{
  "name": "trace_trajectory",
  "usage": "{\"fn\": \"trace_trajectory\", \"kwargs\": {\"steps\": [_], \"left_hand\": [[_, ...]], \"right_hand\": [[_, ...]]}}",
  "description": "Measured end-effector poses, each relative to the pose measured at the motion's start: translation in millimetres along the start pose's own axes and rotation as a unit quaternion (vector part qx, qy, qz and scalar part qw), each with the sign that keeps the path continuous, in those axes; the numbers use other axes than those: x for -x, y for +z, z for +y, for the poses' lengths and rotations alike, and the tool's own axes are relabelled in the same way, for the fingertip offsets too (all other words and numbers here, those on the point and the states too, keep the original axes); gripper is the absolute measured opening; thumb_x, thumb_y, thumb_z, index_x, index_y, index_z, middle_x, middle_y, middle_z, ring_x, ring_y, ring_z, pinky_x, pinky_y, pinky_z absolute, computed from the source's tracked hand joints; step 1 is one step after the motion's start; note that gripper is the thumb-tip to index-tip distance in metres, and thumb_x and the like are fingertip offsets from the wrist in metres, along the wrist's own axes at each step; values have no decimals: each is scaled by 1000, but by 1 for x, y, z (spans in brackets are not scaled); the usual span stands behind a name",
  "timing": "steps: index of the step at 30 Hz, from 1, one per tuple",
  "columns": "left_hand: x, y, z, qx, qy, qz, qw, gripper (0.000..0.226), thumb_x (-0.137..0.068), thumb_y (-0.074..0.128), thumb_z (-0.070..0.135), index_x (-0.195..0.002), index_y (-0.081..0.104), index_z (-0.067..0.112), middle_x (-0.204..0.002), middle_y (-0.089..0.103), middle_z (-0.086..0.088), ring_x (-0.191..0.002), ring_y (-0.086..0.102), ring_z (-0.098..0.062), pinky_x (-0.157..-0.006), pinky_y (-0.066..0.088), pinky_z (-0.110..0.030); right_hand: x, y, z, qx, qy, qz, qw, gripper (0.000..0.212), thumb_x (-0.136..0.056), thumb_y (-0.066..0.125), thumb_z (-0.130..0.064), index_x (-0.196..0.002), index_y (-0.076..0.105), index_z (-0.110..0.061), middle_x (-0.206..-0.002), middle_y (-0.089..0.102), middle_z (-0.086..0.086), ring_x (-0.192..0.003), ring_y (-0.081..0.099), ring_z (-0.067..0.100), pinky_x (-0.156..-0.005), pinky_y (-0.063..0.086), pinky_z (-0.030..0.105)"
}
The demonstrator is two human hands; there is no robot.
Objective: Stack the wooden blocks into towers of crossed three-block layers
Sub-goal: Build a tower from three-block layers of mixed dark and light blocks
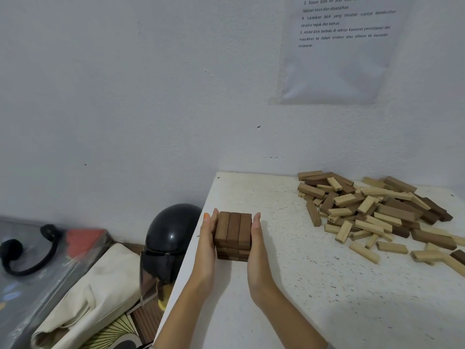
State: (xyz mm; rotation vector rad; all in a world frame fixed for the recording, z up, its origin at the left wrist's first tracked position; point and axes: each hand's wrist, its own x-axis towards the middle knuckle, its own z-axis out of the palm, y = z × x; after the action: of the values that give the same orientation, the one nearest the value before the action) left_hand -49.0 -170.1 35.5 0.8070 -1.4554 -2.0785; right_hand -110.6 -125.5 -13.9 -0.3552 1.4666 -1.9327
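A short tower of dark brown wooden blocks [233, 235] stands near the left edge of the white table [314, 285]. Its top layer is three blocks side by side, running away from me, with crossed layers beneath. My left hand [207, 250] lies flat against the tower's left side, fingers straight. Against the right side presses my right hand [258, 250], fingers straight too. A loose heap of light and dark blocks [377, 212] lies at the table's back right, apart from both hands.
The table's left edge runs just beside my left hand. Below it sit a black helmet [171, 238], a cream cloth bag [100, 293] and black headphones [27, 250]. A white wall with a printed sheet [339, 46] stands behind the table.
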Motion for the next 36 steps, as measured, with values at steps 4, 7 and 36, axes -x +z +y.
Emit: {"fn": "trace_trajectory", "kwargs": {"steps": [4, 7, 36], "left_hand": [[1, -3, 1, -4, -2, -6, 1000, 63, -85, 39, 63, -130, 58, 24, -122, 67, 1, -118, 59, -12, -96, 45, -25], [0, 1, -1, 1, 6, -1, 1000, 76, -76, 51, 76, -131, 58, 24, -126, 64, 0, -121, 57, -15, -107, 41, -36], [8, 4, 5, 72, -21, -14, 997, 47, -100, 26, 50, -117, 65, 29, -117, 70, 3, -111, 62, -8, -77, 49, -18]], "right_hand": [[0, 1, 1, -8, -4, 2, 1000, 105, -63, 36, -96, -149, 31, -36, -149, 41, -10, -136, 40, 8, -116, 30, 39], [1, 4, 3, -17, -9, 4, 1000, 107, -61, 38, -97, -150, 28, -38, -151, 38, -11, -138, 37, 8, -117, 28, 39], [5, 0, -3, 3, 15, 16, 1000, 109, -61, 37, -98, -149, 32, -34, -152, 38, -9, -137, 38, 8, -117, 29, 39]]}}
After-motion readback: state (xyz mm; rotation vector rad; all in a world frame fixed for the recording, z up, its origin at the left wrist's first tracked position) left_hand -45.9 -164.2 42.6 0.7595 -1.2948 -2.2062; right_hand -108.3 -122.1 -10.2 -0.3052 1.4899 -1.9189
